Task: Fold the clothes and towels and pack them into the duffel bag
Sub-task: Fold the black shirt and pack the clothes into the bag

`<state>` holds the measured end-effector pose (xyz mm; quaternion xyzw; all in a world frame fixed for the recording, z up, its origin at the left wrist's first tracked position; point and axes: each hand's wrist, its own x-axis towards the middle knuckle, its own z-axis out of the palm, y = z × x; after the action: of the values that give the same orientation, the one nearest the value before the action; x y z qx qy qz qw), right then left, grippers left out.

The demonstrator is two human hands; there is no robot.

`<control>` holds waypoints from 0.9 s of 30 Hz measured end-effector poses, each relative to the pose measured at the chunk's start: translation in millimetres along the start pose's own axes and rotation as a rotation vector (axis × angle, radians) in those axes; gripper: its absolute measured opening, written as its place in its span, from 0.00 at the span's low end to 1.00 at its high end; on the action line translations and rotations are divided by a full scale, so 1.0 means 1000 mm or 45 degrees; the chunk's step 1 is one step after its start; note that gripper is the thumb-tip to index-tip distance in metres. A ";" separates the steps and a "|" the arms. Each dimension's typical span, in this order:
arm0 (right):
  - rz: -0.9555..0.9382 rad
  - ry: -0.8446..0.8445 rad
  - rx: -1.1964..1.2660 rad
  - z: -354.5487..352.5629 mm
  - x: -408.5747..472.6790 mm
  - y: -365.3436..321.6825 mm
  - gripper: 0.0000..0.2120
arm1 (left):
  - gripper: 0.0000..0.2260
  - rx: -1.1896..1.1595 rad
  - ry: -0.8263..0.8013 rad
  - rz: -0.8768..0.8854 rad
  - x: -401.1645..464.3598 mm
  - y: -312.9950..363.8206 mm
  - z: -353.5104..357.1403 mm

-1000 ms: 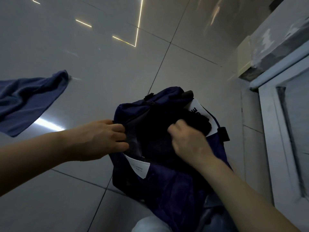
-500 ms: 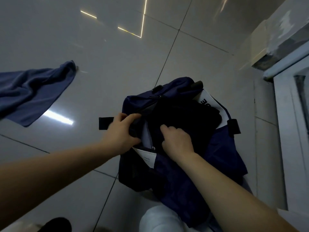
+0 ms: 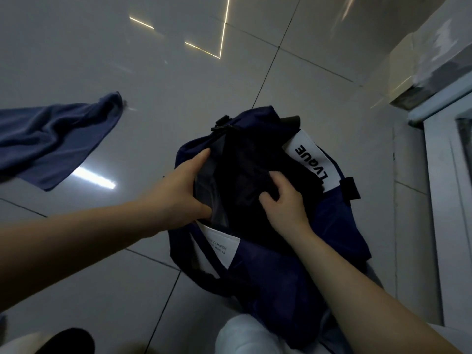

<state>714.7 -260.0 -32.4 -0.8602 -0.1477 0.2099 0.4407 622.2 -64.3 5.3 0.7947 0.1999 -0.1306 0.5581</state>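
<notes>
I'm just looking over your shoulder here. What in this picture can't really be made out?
- Inside the bag, head view: too dark to tell what the black cloth is or whether it is folded.
- Left hand fingertips: tucked behind the bag's rim.
- Small label: print too small and partly covered.
- Blue towel: cut off by the left edge.
- Right hand: rests on the cloth; grip unclear.
</notes>
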 end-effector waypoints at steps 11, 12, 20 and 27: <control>-0.376 -0.743 -1.334 0.013 0.019 0.001 0.26 | 0.47 0.114 0.008 -0.008 -0.014 0.001 -0.011; -0.242 -0.695 -1.095 0.008 0.023 -0.002 0.26 | 0.47 0.112 0.006 -0.011 -0.015 0.003 -0.012; -0.124 -0.718 -0.484 -0.003 -0.001 -0.010 0.21 | 0.47 0.022 0.012 -0.038 -0.027 0.018 -0.026; -0.218 -0.921 -0.865 0.007 0.002 -0.034 0.14 | 0.47 0.121 -0.008 0.071 -0.040 0.031 -0.022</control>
<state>710.4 -235.3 -8.7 -0.8119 -0.4209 0.3980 0.0721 600.3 -59.3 55.9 0.8252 0.1696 -0.1269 0.5236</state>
